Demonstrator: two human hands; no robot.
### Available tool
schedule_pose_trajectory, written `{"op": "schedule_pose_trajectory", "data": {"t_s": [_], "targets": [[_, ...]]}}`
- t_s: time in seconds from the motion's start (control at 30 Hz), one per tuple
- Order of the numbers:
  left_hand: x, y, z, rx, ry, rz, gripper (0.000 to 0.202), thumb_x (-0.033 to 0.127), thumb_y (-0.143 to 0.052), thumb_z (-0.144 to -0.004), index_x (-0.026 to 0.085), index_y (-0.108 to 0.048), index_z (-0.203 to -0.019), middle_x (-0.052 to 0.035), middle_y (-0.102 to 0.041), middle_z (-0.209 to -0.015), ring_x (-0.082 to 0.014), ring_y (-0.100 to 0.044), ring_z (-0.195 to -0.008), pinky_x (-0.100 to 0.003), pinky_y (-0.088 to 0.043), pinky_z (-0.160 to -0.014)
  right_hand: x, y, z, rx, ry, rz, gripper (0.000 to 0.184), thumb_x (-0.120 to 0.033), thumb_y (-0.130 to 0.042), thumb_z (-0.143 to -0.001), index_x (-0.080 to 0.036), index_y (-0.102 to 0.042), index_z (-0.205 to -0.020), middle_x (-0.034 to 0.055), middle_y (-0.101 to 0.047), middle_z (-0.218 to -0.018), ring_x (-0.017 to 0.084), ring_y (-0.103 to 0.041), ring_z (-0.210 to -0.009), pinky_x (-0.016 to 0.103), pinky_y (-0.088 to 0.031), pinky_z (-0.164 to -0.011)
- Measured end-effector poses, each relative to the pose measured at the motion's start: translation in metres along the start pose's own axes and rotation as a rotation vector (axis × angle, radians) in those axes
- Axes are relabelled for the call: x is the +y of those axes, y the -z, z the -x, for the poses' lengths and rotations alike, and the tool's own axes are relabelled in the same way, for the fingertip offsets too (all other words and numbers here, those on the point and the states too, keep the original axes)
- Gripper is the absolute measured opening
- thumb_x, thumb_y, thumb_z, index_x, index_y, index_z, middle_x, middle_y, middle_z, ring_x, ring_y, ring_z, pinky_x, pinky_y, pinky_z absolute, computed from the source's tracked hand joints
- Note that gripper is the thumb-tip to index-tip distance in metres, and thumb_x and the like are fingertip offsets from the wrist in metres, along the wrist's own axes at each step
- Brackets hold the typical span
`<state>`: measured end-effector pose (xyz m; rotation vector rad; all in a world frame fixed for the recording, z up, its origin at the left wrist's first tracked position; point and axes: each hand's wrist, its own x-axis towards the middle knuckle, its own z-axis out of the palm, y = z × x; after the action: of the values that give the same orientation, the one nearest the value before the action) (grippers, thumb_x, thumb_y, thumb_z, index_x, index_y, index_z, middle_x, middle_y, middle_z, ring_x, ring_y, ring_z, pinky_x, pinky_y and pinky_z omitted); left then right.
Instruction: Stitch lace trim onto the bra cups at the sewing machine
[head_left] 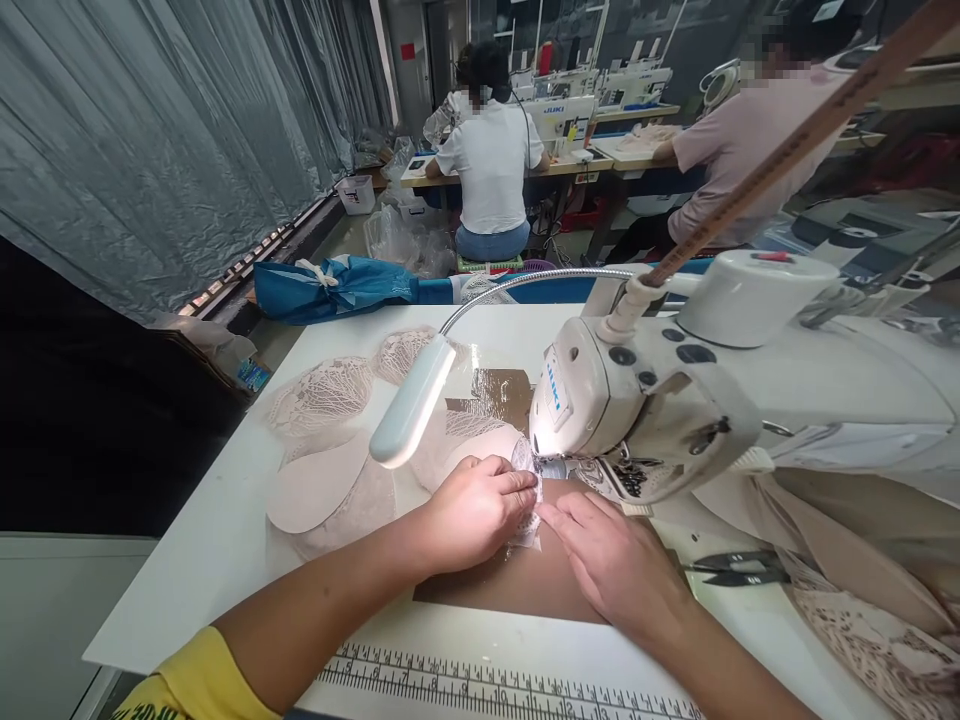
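My left hand point(480, 508) is closed, its fingers pressed together on a strip of white lace fabric point(529, 537) beside the sewing machine's needle area. My right hand point(611, 550) pinches the edge of the same lace at the fingertips, just right of my left fingers. The lace runs up beneath the head of a white sewing machine point(570, 395); the needle itself is hard to make out. A beige lace-covered cup piece point(484, 440) lies joined or close to the lace, behind my left hand. Under both hands is a brown plate point(517, 585) on the table.
More beige lace cup pieces point(319, 490) lie on the white table point(202, 600) at left. A lit lamp point(412, 400) hangs over them on a bendable neck. Black thread snips point(739, 568) and beige fabric point(870, 610) lie at right. Two people sit at machines beyond.
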<state>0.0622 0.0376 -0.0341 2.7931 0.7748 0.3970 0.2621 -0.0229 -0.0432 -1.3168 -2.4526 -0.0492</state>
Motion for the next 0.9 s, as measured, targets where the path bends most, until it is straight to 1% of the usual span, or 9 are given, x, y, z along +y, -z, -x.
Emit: {"op": "schedule_pose_trajectory", "data": {"t_s": [0.13,0.23,0.37,0.43,0.53,0.67,0.77,0.9], "targets": [[0.005,0.001,-0.003,0.009,0.027,-0.011,0.027,0.024,-0.046,-0.092,0.015,-0.062,-0.111,-0.0051,-0.062,-0.123,-0.0217,-0.053,-0.094,-0.034,-0.045,-0.076,0.002,-0.004,0.000,0.038,-0.009,0.036,0.039,-0.002,-0.038,-0.081,-0.014,-0.066,-0.104,0.0050,-0.063,-0.079,0.015,-0.054,-0.065,0.027,-0.039,-0.057],[0.003,0.001,-0.005,0.026,0.035,-0.013,0.029,0.023,-0.044,-0.092,0.014,-0.061,-0.114,-0.0078,-0.060,-0.125,-0.0222,-0.053,-0.094,-0.035,-0.046,-0.077,0.003,-0.008,0.000,0.039,-0.040,0.118,0.040,-0.003,-0.039,-0.081,-0.015,-0.066,-0.109,0.0058,-0.066,-0.086,0.016,-0.056,-0.068,0.027,-0.039,-0.056],[-0.001,0.001,-0.006,0.050,0.033,-0.021,0.031,0.024,-0.041,-0.094,0.014,-0.059,-0.117,-0.0086,-0.060,-0.125,-0.0229,-0.052,-0.097,-0.036,-0.045,-0.080,0.003,-0.011,-0.001,0.040,-0.067,0.205,0.044,-0.003,-0.042,-0.079,-0.015,-0.064,-0.115,0.0065,-0.068,-0.097,0.018,-0.059,-0.076,0.027,-0.042,-0.060],[-0.002,0.003,-0.006,0.057,0.030,-0.036,0.031,0.025,-0.040,-0.094,0.013,-0.059,-0.117,-0.0091,-0.060,-0.123,-0.0229,-0.052,-0.097,-0.036,-0.045,-0.078,0.002,-0.010,-0.001,0.048,-0.067,0.209,0.043,-0.004,-0.042,-0.079,-0.015,-0.065,-0.114,0.0063,-0.068,-0.096,0.018,-0.059,-0.075,0.027,-0.041,-0.058],[-0.003,0.006,-0.003,0.055,-0.009,-0.043,0.030,0.026,-0.040,-0.095,0.015,-0.061,-0.113,-0.0084,-0.061,-0.123,-0.0222,-0.053,-0.097,-0.036,-0.044,-0.078,0.002,-0.006,0.000,0.039,-0.038,0.153,0.041,-0.004,-0.042,-0.079,-0.017,-0.066,-0.110,0.0052,-0.067,-0.088,0.016,-0.057,-0.070,0.026,-0.037,-0.053],[-0.006,0.005,0.001,0.039,-0.079,-0.004,0.027,0.020,-0.041,-0.094,0.016,-0.062,-0.111,-0.0062,-0.062,-0.121,-0.0210,-0.052,-0.100,-0.035,-0.043,-0.084,0.003,-0.003,0.002,0.019,-0.011,0.078,0.040,-0.005,-0.041,-0.080,-0.017,-0.066,-0.109,0.0045,-0.064,-0.080,0.015,-0.055,-0.070,0.026,-0.038,-0.056],[-0.008,0.003,0.001,0.039,-0.074,0.001,0.027,0.020,-0.043,-0.093,0.016,-0.062,-0.112,-0.0057,-0.063,-0.121,-0.0214,-0.052,-0.099,-0.035,-0.043,-0.084,0.003,-0.004,0.002,0.025,-0.020,0.091,0.042,-0.005,-0.040,-0.081,-0.017,-0.066,-0.111,0.0052,-0.064,-0.082,0.015,-0.055,-0.070,0.026,-0.039,-0.057],[-0.011,0.000,-0.002,0.060,-0.054,-0.035,0.027,0.019,-0.045,-0.090,0.016,-0.062,-0.112,-0.0075,-0.063,-0.121,-0.0220,-0.053,-0.097,-0.036,-0.043,-0.082,0.001,-0.008,-0.001,0.036,-0.036,0.192,0.043,-0.005,-0.040,-0.081,-0.017,-0.065,-0.113,0.0065,-0.068,-0.089,0.015,-0.057,-0.070,0.026,-0.041,-0.056]]}}
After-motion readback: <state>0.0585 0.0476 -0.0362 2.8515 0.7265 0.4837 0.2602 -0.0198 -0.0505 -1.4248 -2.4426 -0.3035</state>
